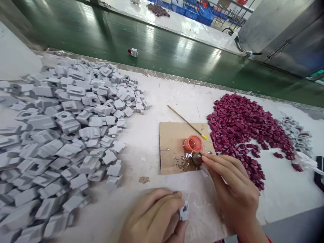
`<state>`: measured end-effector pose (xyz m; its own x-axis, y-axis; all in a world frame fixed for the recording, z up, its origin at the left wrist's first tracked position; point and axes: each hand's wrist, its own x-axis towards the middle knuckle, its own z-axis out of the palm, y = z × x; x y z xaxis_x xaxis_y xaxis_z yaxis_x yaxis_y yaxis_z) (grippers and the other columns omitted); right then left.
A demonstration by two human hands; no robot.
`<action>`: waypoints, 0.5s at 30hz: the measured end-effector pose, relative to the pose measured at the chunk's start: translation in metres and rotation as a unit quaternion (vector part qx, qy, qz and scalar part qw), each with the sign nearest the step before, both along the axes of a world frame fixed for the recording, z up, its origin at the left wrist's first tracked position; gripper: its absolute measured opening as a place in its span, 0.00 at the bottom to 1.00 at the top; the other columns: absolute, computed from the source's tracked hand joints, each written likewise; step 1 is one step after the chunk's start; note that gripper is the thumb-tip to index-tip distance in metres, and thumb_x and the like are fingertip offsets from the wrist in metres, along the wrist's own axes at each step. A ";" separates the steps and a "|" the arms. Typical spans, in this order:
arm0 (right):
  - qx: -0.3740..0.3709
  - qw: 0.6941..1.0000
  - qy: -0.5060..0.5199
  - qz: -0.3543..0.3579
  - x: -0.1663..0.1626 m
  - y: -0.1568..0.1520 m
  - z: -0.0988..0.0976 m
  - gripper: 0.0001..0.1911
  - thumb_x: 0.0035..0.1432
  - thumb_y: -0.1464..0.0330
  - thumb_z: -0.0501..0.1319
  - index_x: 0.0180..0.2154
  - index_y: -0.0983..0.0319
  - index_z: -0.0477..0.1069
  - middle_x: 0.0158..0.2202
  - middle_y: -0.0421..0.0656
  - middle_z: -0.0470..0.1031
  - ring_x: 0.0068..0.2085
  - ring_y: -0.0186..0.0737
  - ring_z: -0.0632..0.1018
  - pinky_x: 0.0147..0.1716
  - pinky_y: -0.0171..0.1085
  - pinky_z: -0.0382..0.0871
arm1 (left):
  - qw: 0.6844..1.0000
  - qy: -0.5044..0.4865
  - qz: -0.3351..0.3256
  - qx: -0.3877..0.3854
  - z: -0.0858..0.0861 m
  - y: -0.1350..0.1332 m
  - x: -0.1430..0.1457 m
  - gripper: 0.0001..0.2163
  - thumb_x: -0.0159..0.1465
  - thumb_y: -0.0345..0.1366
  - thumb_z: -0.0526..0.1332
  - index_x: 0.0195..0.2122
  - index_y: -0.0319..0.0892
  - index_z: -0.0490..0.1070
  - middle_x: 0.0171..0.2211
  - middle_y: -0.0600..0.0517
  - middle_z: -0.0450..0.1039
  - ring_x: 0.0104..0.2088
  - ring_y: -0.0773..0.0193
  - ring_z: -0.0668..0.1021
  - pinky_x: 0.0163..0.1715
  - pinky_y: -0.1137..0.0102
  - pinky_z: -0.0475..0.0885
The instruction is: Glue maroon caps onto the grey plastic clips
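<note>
My left hand [157,216] is closed around a small light-grey plastic part [184,211], whose dark square opening faces right. With thumb and fingers pinched, my right hand [233,184] holds a small maroon plastic piece [200,160] at a dark round cap [195,158]. That cap lies in a wet, shiny patch on a cardboard sheet [168,162]. Just behind it stands a small red cup [194,143] with liquid inside. A thin brown stick [183,118] with a yellow end rests across the cardboard's far edge. Something pale under my right fingertips is partly hidden.
A large heap of grey parts [68,128] covers the left side of the white table [172,91]. Right of the cardboard lies a maroon heap [243,125], with more grey parts [297,135] beyond. A green conveyor belt [162,50] crosses behind, carrying one grey-and-maroon part [133,52].
</note>
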<state>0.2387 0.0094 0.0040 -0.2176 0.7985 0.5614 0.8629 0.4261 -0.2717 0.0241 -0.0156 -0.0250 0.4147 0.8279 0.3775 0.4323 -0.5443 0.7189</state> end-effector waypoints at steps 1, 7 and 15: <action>0.000 1.000 -0.002 0.004 0.000 0.000 -0.001 0.15 0.60 0.84 0.61 0.45 0.65 0.75 0.42 0.45 0.79 0.44 0.38 0.76 0.47 0.38 0.71 | 1.000 -0.006 0.004 -0.004 0.000 0.000 0.000 0.14 0.59 0.23 0.63 0.45 0.43 0.72 0.40 0.55 0.83 0.41 0.65 0.82 0.46 0.76 0.79; 0.009 1.000 0.003 0.013 0.002 0.001 -0.001 0.15 0.58 0.86 0.61 0.44 0.68 0.75 0.41 0.47 0.79 0.44 0.38 0.75 0.47 0.39 0.70 | 0.999 -0.032 -0.007 0.002 0.000 0.002 0.002 0.12 0.59 0.22 0.64 0.43 0.40 0.73 0.39 0.54 0.81 0.42 0.65 0.80 0.48 0.75 0.76; -0.085 0.976 0.197 0.027 -0.017 -0.039 0.006 0.13 0.59 0.80 0.62 0.45 0.61 0.74 0.40 0.44 0.78 0.41 0.40 0.78 0.41 0.40 0.76 | 0.998 -0.064 -0.013 -0.025 0.001 0.001 0.004 0.11 0.59 0.21 0.65 0.41 0.40 0.73 0.35 0.53 0.80 0.37 0.66 0.78 0.42 0.74 0.76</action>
